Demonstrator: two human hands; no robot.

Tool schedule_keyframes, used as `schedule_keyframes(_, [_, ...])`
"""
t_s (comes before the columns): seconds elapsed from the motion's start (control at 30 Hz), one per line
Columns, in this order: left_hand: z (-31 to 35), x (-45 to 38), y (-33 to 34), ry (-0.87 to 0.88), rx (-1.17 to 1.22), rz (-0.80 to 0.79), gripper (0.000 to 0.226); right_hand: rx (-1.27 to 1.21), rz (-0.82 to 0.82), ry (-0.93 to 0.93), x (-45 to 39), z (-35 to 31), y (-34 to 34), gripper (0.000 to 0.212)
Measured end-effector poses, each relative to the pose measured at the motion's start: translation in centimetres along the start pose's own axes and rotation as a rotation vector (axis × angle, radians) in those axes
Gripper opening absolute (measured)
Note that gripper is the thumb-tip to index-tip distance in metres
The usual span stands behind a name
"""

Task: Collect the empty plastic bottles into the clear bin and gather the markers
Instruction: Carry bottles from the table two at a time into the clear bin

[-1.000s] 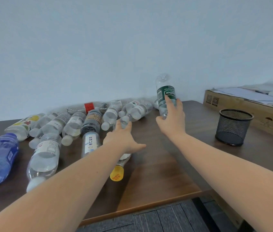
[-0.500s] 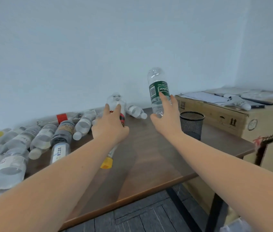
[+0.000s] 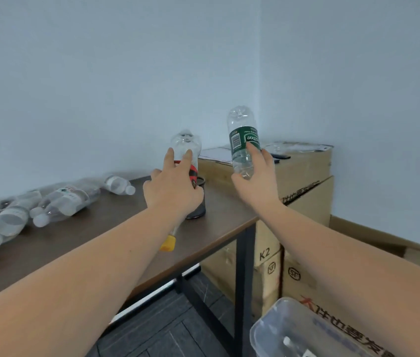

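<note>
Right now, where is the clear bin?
In the head view the clear bin sits low at bottom right, on the floor beside the cardboard boxes, below the right hand.

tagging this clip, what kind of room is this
Probably an office or storeroom corner: a wooden desk against a bare wall, stacked shipping cartons with papers on top, and a black mesh pen cup.

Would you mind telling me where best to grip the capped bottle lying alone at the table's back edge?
Probably round the clear body of the capped bottle, from above. It lies on its side on the table, white cap pointing right, apart from the pile, so fingers can straddle its width.
</note>
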State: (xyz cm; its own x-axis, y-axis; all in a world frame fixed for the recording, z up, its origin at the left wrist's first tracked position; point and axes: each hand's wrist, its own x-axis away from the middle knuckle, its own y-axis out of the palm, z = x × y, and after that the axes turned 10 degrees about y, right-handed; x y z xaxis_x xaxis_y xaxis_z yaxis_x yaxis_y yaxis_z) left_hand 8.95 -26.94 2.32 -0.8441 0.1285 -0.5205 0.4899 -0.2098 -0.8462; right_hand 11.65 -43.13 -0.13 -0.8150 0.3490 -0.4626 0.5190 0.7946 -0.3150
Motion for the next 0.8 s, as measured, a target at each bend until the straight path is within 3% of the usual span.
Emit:
schedule_keyframes(0.4, [15.1, 1.4, 7.6, 0.274, 0.176, -0.110, 0.076, 0.138, 0.077, 0.254, 2.5, 13.6, -13.4, 0.070])
schedule_keyframes(0.8, [22.8, 3.5, 19.3, 0.338, 0.201, -0.381, 0.079, 0.315, -0.098, 0.529, 5.9, 27.8, -17.6, 0.074])
